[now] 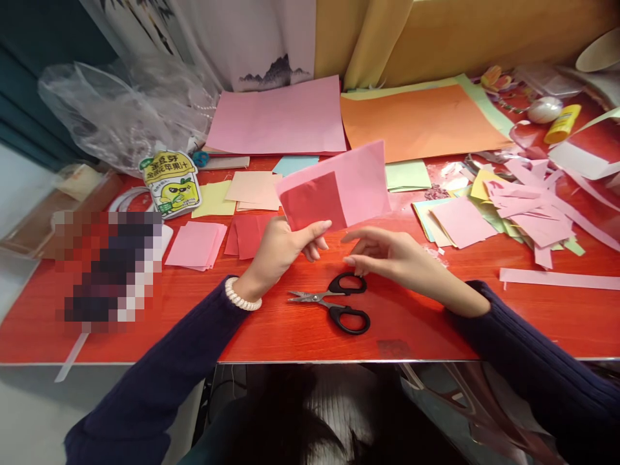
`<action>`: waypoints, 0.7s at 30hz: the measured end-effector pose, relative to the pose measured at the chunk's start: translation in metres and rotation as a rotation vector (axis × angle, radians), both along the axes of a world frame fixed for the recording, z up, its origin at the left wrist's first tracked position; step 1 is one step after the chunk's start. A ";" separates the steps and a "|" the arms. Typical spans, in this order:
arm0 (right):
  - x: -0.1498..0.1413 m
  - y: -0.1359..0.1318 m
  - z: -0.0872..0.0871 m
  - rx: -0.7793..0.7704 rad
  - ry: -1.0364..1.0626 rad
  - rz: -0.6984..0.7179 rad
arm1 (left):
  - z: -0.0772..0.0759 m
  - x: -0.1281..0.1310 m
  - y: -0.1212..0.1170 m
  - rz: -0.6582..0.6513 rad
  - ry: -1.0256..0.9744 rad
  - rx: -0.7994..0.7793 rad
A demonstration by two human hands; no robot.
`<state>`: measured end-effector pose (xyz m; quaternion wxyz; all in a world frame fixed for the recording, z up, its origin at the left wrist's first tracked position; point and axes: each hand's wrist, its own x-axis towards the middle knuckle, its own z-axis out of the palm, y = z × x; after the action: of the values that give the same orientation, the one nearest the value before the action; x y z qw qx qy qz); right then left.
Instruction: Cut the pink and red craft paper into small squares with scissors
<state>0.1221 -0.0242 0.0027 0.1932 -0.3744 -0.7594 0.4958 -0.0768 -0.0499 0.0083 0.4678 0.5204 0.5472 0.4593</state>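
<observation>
Between the thumb and fingers of my left hand (295,244) is a pink paper sheet (364,184), raised off the table, with a smaller red paper square (314,201) lying against its near face. My right hand (385,253) hovers just right of the sheet, fingers curved and apart, nothing in them. Below both hands, black-handled scissors (322,298) rest on the red table with blades slightly apart, pointing left. Red paper squares (246,236) lie behind my left wrist, beside a stack of pink squares (196,245).
Large pink (281,116) and orange sheets (421,123) lie at the back. Paper scraps (533,206) are heaped at the right, near a yellow glue stick (562,124) and a long pink strip (562,279). A snack pouch (172,184) stands at the left.
</observation>
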 end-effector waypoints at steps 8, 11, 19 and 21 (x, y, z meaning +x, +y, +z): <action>-0.004 -0.034 0.009 0.556 -0.299 0.422 | 0.007 -0.014 0.006 0.076 0.013 0.101; -0.002 -0.043 0.002 0.570 -0.341 0.427 | 0.012 -0.016 0.006 0.086 0.032 0.085; 0.020 -0.033 0.010 0.401 -0.409 0.462 | 0.019 -0.021 0.006 0.100 -0.018 0.056; 0.020 -0.033 0.011 0.470 -0.462 0.433 | 0.018 -0.021 0.006 0.099 -0.034 0.050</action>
<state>0.1425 -0.0574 0.0138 -0.0113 -0.2528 -0.9371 0.2403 -0.0982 -0.0437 0.0264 0.4407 0.4963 0.5525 0.5042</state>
